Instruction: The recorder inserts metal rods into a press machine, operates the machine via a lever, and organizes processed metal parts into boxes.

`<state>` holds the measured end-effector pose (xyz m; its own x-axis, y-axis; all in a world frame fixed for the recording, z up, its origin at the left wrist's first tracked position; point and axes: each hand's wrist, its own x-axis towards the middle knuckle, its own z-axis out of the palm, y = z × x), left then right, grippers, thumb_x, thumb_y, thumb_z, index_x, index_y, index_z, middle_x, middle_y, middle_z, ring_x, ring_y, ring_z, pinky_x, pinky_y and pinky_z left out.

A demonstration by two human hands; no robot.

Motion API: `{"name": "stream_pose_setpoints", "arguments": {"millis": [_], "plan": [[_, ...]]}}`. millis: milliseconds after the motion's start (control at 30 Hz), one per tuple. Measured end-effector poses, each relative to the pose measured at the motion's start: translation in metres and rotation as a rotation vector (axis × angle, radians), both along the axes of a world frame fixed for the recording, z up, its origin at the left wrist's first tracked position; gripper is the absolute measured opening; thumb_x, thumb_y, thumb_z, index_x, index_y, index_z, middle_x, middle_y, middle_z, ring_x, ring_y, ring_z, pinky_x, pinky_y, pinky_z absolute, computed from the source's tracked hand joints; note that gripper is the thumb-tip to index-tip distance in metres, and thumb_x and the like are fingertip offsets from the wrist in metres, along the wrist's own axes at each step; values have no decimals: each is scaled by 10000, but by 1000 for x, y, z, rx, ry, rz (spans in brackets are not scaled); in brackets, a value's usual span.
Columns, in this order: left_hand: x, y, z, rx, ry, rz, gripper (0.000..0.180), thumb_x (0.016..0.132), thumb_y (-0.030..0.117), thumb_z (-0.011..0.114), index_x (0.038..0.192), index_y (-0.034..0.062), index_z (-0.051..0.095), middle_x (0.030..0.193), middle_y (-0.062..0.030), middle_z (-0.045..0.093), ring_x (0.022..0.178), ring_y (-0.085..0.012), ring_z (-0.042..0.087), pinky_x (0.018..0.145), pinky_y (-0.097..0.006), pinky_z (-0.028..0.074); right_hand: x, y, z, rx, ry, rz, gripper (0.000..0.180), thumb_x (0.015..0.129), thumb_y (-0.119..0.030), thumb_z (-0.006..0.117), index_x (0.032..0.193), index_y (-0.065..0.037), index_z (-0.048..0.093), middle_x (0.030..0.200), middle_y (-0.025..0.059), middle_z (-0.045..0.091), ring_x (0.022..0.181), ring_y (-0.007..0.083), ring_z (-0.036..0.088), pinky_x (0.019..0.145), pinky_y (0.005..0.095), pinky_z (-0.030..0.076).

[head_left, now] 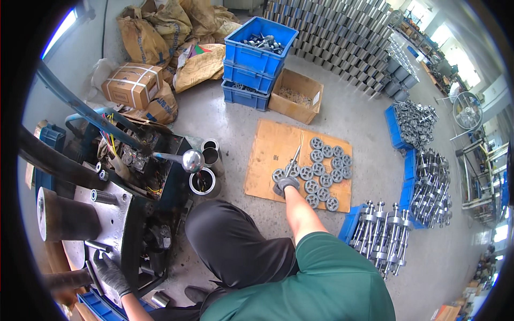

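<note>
The single view looks from the person's head, through the left one of two fisheye cameras worn side by side, and faces steeply down and forward. It is upright, its left being the person's left. The shirt [332,283] is nearest, filling the lower middle, with the trousers [230,241] just above it. Both hands fall within reach of the lens: the right hand [286,184] near the centre, the left hand [111,274] at lower left, beside a close machine [115,227]. The cardboard [262,155] is seen from above; the cylinders [332,32] stand farther off at the top. Toward the dark round rim the room bends, tipping the distant fan [467,111] at right.
</note>
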<state>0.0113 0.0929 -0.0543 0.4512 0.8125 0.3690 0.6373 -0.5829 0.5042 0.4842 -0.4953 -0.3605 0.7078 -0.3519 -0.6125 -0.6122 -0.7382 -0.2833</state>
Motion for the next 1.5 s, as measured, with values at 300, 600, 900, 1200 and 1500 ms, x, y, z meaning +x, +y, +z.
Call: {"name": "stream_pose_setpoints", "arguments": {"millis": [300, 600, 900, 1200, 1500], "plan": [[1, -6, 1, -25, -37, 9, 338, 1088, 172, 571, 1388, 16, 585, 1229, -190, 700, 1099, -291, 663, 1003, -375, 486, -3, -42, 12, -274, 181, 961, 433, 841, -299, 720, 1227, -108, 762, 1204, 138, 763, 1085, 295, 729, 934, 433, 582], [2, -8, -1, -63, -46, 5, 334, 1087, 192, 587, 1360, 2, 603, 1160, -189, 713, 1020, -291, 666, 959, -387, 501, -62, -14, 18, -529, -228, 741, 280, 975, -274, 610, 1144, -155, 799, 1156, 160, 757, 1092, 306, 741, 850, 462, 594], [9, -16, 9, -109, -168, -26, 314, 1089, 182, 592, 1343, -3, 603, 1105, -189, 717, 955, -273, 662, 920, -391, 507, -50, -10, 55, -316, -162, 944, 270, 936, -280, 594, 1054, -132, 787, 1154, 183, 756, 1064, 354, 733, 894, 496, 574], [22, -61, 51, -393, -428, 108, 297, 1058, 132, 578, 1329, 19, 622, 1053, -145, 707, 958, -218, 642, 885, -368, 518, -23, 64, 173, -255, -324, 1280, 359, 891, -347, 611, 1115, -119, 774, 1130, 191, 754, 1075, 382, 721, 943, 493, 566], [32, -169, 22, -418, -408, -487, 277, 960, 69, 715, 1233, 39, 683, 1159, -106, 715, 1101, -208, 677, 1016, -357, 532, -82, 277, 370, -89, -559, 1772, 398, 931, -485, 647, 1021, -115, 764, 1053, 213, 747, 1004, 401, 714, 877, 504, 565]]}}
